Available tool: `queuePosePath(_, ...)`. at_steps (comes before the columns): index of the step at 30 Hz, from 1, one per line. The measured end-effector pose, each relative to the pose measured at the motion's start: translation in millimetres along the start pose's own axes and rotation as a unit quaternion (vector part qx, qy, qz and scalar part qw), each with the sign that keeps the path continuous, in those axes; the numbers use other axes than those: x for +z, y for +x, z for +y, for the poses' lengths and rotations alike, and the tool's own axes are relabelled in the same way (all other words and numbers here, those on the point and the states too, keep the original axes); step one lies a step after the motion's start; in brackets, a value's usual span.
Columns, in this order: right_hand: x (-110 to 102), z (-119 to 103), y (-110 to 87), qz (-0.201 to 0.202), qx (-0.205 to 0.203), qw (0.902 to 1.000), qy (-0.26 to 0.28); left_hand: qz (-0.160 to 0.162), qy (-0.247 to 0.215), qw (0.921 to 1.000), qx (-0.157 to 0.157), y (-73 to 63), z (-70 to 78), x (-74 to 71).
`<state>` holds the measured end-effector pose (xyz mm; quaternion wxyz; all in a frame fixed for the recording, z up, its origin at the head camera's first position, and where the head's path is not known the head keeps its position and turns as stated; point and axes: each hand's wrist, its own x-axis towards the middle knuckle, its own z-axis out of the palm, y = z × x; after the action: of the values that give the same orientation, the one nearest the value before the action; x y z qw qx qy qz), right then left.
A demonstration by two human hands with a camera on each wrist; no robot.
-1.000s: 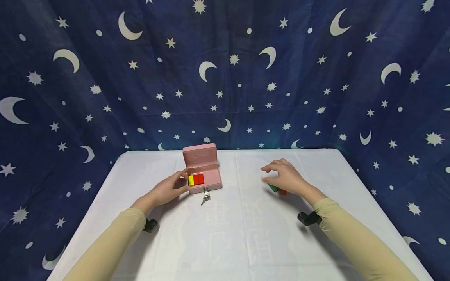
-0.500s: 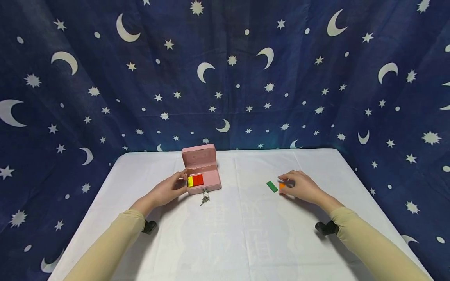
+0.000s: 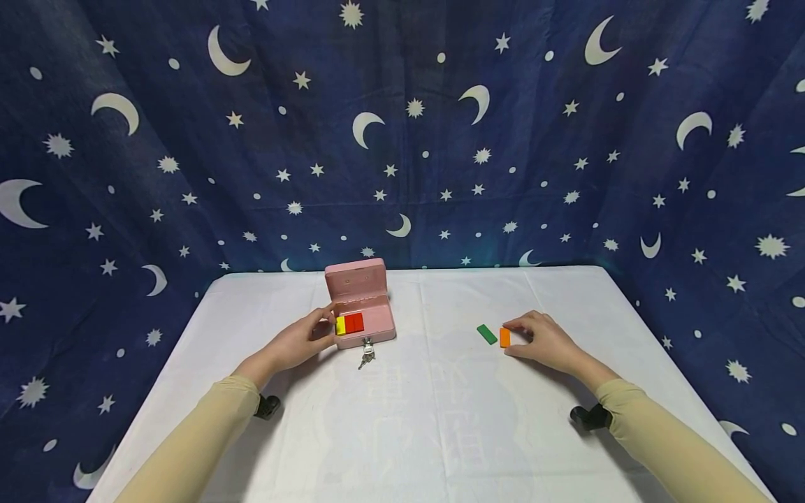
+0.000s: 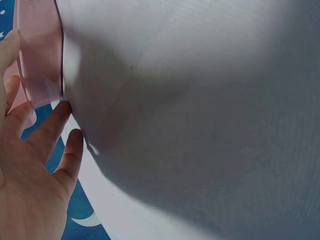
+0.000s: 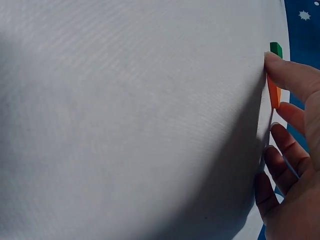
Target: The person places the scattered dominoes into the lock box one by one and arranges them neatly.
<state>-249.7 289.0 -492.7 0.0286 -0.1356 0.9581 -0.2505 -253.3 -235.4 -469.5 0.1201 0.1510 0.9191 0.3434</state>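
A pink metal cash box [image 3: 380, 319] stands on the table with its lid raised. Inside, at its left end, lie a yellow block [image 3: 340, 325] and red blocks [image 3: 355, 322]. My left hand [image 3: 297, 343] holds the left end of the box, thumb at the front corner and fingers toward the back. A bunch of keys [image 3: 367, 358] hangs from the lock at the front. On the right, my right hand [image 3: 546, 342] pinches an orange block [image 3: 505, 338] by its two ends between thumb and index finger. A green block [image 3: 487, 334] lies just left of it.
A white cloth [image 3: 415, 419] covers the table. Behind and at both sides hangs a dark blue curtain [image 3: 428, 175] with moons and stars. Each wrist carries a black camera mount [image 3: 591, 418].
My right hand has moved right from above the green block to the orange block and now pinches it. The green block is uncovered. My left hand stays at the box.
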Motion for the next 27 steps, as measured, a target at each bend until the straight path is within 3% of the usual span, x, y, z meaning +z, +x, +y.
queuePosePath(27,0.8,1.2,-1.5,0.001,0.02,0.9994,0.027,0.005,0.007,1.0,0.003,0.2,-1.1,0.4)
